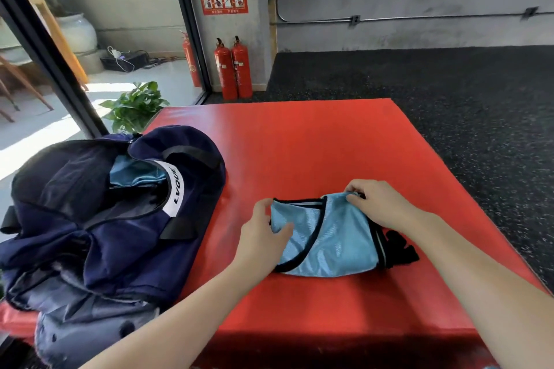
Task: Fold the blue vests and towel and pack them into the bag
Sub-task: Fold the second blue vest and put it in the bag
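Blue vest (326, 241) lies folded on the mat (299, 144), both hands' fingers (352, 189) curled, pinching its edges.

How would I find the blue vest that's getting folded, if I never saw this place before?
Look for the big red mat on the dark speckled floor. A navy bag sits at its left edge with more blue cloth inside, but the vest lies flat on the mat to its right, between both hands. It is light blue mesh with black trim, pinched by the left hand and the right hand.
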The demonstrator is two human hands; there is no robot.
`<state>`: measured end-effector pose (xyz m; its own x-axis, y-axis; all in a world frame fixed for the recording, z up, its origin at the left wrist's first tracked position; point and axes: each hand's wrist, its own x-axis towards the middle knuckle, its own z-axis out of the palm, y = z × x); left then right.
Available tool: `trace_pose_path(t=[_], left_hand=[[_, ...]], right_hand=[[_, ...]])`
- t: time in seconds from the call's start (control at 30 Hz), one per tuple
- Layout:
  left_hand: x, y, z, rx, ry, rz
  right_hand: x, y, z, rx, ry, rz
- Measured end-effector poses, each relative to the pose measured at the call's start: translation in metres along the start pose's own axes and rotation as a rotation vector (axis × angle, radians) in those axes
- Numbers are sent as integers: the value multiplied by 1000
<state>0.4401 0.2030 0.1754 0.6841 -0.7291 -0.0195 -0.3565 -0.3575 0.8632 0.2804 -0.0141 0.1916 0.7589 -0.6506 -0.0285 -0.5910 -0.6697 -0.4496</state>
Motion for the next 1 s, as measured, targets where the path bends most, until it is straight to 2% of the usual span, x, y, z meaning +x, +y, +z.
trace_pose_path(t=[0.2, 0.43, 0.5, 0.57, 0.67, 0.73, 0.83, 0.9, 1.0], left_hand=[[-13, -18, 1, 125, 23, 132], [-2, -23, -1, 203, 11, 115], [-1, -21, -1, 238, -5, 135], [-1, -20, -4, 373, -13, 159], [0, -18, -9, 610, -19, 239], [7, -18, -11, 619, -14, 329], [20, -15, -13, 583, -56, 474], [28, -11, -11, 551, -125, 507], [36, -11, -3, 587, -230, 499]], right_hand=[[4, -6, 1, -83, -81, 58], [-10, -18, 3, -45, -82, 112], [-13, -19, 5, -48, -58, 114], [-17, -22, 4, -81, -32, 104], [-25, -27, 4, -275, 40, 53], [-34, -36, 6, -324, 137, -3], [-52, -57, 15, -170, 180, -91], [-64, -68, 25, -32, 106, -95], [-75, -69, 43, 33, 8, -48]])
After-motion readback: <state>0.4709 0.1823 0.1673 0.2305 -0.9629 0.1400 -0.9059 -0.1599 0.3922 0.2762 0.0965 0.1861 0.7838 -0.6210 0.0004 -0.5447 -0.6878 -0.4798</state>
